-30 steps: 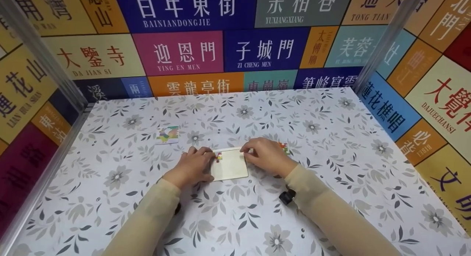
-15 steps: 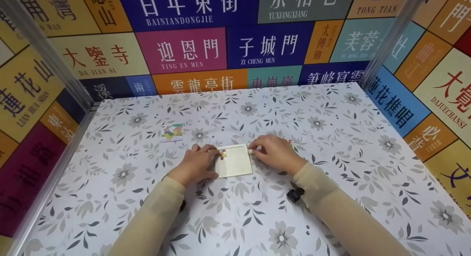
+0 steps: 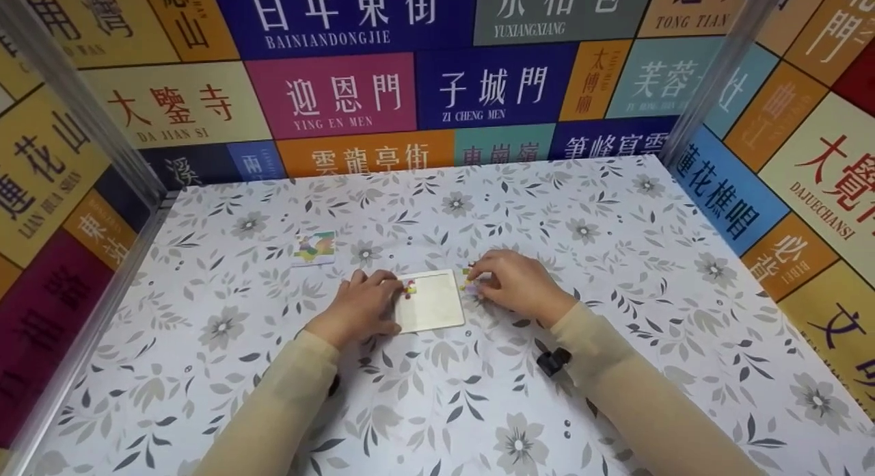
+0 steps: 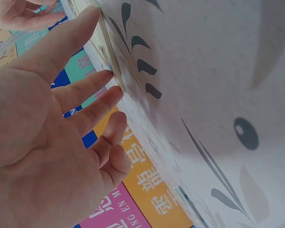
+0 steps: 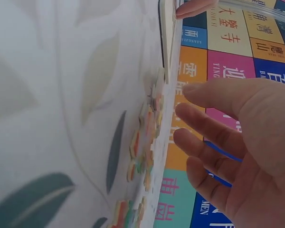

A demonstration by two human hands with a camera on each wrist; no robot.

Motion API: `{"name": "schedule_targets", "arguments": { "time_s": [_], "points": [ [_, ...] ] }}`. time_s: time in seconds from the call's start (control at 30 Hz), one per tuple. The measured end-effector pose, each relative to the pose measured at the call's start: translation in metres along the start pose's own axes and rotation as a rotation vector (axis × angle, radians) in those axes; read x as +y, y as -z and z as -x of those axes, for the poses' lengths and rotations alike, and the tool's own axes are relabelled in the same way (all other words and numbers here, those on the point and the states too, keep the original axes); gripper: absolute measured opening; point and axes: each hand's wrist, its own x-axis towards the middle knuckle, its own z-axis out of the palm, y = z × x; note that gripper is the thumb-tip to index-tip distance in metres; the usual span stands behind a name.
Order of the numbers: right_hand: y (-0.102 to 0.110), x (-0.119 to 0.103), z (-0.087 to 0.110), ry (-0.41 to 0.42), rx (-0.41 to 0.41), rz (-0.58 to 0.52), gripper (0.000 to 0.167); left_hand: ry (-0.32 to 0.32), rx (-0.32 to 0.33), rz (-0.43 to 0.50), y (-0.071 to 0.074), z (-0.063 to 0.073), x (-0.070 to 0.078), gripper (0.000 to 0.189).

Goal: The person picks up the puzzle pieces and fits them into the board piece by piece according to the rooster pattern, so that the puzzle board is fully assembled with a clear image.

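Observation:
A pale jigsaw tray (image 3: pixel 434 305) lies flat on the table, with a small coloured jigsaw piece (image 3: pixel 410 291) in its upper left part. My left hand (image 3: pixel 359 301) rests along the tray's left side. In the left wrist view its thumb and two nearly straight fingers touch the tray's edge (image 4: pixel 109 45). Just right of the tray, jigsaw pieces (image 3: pixel 469 282) lie by the fingertips of my right hand (image 3: pixel 518 284), which partly hides them. In the right wrist view that hand (image 5: pixel 228 137) has its fingers apart from the row of pieces (image 5: pixel 145 137), holding nothing.
A square patch of joined jigsaw pieces (image 3: pixel 316 249) lies farther back on the left. Grey flowers and leaves pattern the white tablecloth (image 3: pixel 519 407). Colourful sign-printed panels (image 3: pixel 342 93) stand behind and at both sides.
My right hand has moved away from the tray's right edge, a little to the right. Coloured pieces now show left of its fingertips. The left hand stays at the tray's left side.

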Motion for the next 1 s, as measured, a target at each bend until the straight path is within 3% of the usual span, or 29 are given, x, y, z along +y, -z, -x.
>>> {"name": "schedule_targets", "arguments": {
  "time_s": [0.3, 0.63, 1.0],
  "points": [
    [0.005, 0.004, 0.008, -0.014, -0.037, 0.044, 0.017, 0.014, -0.003, 0.003, -0.001, -0.001, 0.002, 0.074],
    [0.012, 0.011, 0.012, -0.043, -0.057, 0.041, 0.019, -0.012, 0.029, 0.001, 0.001, 0.001, 0.0, 0.073],
    [0.019, 0.017, 0.018, -0.088, -0.1, 0.021, 0.021, 0.013, -0.003, -0.008, 0.001, -0.001, 0.001, 0.073]
  ]
}}
